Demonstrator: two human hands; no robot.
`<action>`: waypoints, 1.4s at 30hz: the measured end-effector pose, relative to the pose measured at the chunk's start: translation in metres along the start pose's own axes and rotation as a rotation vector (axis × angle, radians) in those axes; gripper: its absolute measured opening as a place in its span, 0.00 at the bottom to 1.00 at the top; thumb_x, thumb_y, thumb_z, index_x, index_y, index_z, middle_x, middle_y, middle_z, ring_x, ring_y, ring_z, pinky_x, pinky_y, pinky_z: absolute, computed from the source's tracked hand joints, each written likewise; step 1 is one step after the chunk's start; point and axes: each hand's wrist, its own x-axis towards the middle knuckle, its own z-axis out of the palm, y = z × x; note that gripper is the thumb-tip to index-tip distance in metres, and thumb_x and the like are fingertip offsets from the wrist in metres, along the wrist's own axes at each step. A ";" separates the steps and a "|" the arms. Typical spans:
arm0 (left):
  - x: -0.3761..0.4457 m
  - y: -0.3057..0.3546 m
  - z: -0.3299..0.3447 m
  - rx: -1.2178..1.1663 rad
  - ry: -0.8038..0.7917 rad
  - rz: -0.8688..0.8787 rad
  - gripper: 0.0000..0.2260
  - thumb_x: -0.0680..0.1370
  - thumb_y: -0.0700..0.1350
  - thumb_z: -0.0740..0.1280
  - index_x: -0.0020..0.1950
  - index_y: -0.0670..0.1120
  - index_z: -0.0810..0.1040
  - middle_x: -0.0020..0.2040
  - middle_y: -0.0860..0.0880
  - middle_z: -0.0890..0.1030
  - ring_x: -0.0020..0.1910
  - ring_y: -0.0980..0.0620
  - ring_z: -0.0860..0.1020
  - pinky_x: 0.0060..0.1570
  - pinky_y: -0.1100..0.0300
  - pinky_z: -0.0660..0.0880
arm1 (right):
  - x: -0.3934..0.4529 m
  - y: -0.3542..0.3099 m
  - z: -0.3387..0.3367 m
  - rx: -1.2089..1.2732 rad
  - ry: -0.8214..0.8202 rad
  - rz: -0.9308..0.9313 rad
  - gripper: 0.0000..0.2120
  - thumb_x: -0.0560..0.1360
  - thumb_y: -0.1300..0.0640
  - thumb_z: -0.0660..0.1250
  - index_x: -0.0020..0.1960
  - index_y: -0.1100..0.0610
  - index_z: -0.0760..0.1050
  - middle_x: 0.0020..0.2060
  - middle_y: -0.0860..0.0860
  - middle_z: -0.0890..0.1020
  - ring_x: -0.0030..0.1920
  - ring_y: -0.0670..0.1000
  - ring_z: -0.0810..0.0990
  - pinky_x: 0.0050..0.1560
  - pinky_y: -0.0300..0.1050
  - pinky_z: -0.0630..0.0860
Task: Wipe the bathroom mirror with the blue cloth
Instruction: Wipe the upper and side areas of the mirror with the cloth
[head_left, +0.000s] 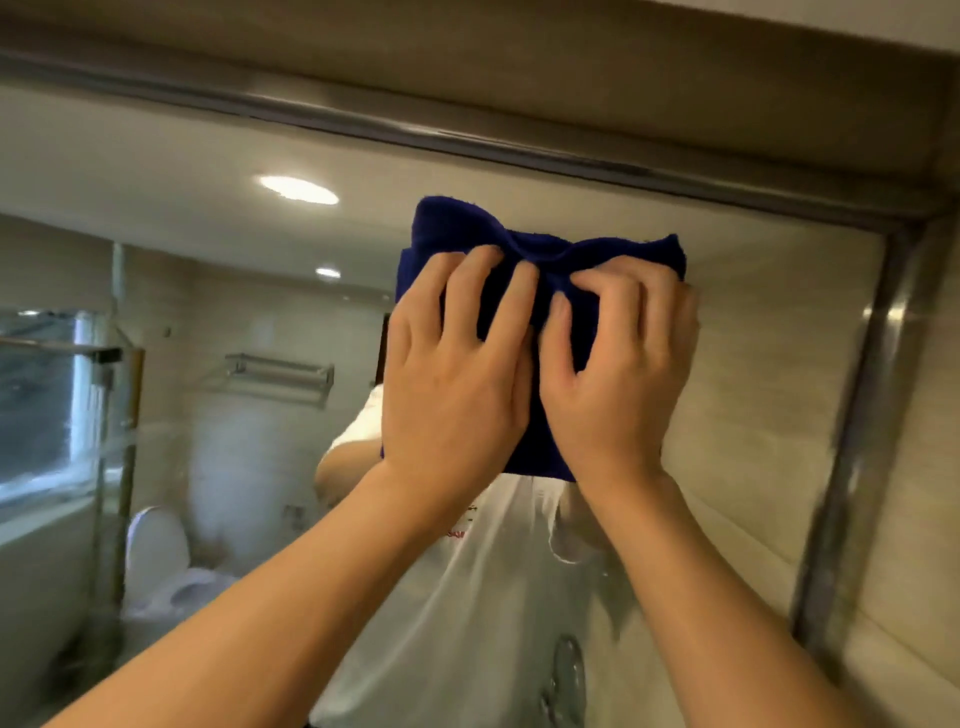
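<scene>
The bathroom mirror (753, 338) filled nearly the whole view, bounded by a grey metal frame (519, 140) along its top edge and down its right side. Streaks and droplets of water showed on the glass low down, near the centre. In the reflection a person's white shirt (467, 597) stood in the middle, a toilet (156, 551) sat at lower left beside a glass shower screen (47, 395), a metal wall rack (280, 374) hung above it, and two round ceiling lights (298, 189) glowed near the top.

The blue cloth (545, 254) lay folded flat against the upper middle of the mirror, a little below the top frame, bunched into a dip at its upper edge between the two hands.

Both hands pressed on the cloth side by side, thumbs nearly touching. The left hand (452, 374) covered the cloth's left half, its fingers (467, 280) spread apart and curled down into the fabric. The right hand (618, 379) covered the right half, fingers (613, 286) bent and digging into the cloth near its top edge.
</scene>
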 end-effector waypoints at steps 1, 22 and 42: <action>0.000 0.014 0.005 -0.007 -0.001 0.008 0.15 0.82 0.46 0.61 0.66 0.43 0.78 0.66 0.42 0.77 0.67 0.40 0.72 0.64 0.50 0.67 | 0.000 0.014 -0.008 -0.012 0.007 0.000 0.08 0.77 0.58 0.66 0.50 0.63 0.79 0.50 0.58 0.80 0.48 0.58 0.77 0.49 0.50 0.72; -0.032 0.139 0.047 -0.114 -0.119 0.136 0.19 0.81 0.48 0.63 0.70 0.45 0.75 0.69 0.44 0.75 0.70 0.43 0.69 0.69 0.52 0.62 | -0.030 0.129 -0.085 -0.245 0.010 0.092 0.10 0.79 0.60 0.61 0.52 0.66 0.76 0.51 0.61 0.78 0.49 0.62 0.76 0.53 0.47 0.67; -0.047 0.003 -0.003 -0.096 -0.028 0.116 0.15 0.81 0.46 0.64 0.67 0.44 0.79 0.66 0.44 0.78 0.67 0.42 0.74 0.63 0.50 0.71 | -0.048 -0.003 -0.021 -0.182 -0.017 0.121 0.08 0.76 0.60 0.65 0.50 0.64 0.78 0.51 0.59 0.80 0.48 0.60 0.76 0.46 0.52 0.70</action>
